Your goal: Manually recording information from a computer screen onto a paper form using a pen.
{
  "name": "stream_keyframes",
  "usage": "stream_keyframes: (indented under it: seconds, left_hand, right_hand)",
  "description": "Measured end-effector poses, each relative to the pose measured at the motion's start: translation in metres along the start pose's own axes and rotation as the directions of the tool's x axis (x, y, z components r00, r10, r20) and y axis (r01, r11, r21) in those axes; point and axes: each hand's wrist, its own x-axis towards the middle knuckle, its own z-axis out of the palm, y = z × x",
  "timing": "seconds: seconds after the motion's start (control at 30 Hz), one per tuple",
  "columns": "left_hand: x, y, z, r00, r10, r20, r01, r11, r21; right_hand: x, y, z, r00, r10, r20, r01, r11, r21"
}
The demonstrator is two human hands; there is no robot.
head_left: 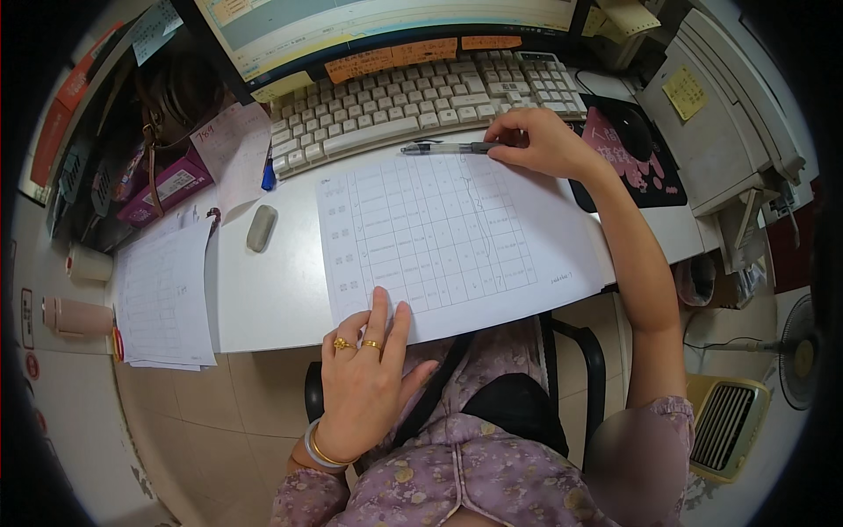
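Note:
A printed table sheet (421, 237) with some pen marks lies on the white desk in front of me. My left hand (364, 378), wearing rings and bangles, rests its outstretched fingers on the sheet's near left edge. At the sheet's far edge, just below the keyboard (413, 104), a pen (443, 148) with a grey grip lies sideways, its tip end pointing left. My right hand (546, 145) is closed, pinching the pen's right end between thumb and fingers. Part of the pen's end is hidden by the fingertips.
A grey oval eraser-like piece (261, 228) and a stack of papers (167, 290) lie to the left. Beyond the keyboard stands a monitor (404, 22). On the right are a black mouse (625, 132) on a mouse pad (660, 167) and a printer-like machine (724, 105).

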Motion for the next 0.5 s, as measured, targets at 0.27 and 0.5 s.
stream_keyframes:
  seconds: [0.27,0.5]
  left_hand:
    - [0.0004,0.0000,-0.0004,1.000,0.003,-0.004,-0.003,1.000,-0.002]
    - [-0.0003,0.0003,-0.0008,1.000,0.001,-0.002,-0.001,1.000,-0.003]
  right_hand:
    - [0.0003,0.0011,-0.0007,1.000,-0.008,-0.005,0.007,1.000,-0.011]
    - [-0.0006,-0.0019,-0.0010,1.000,-0.004,-0.006,0.004,1.000,0.004]
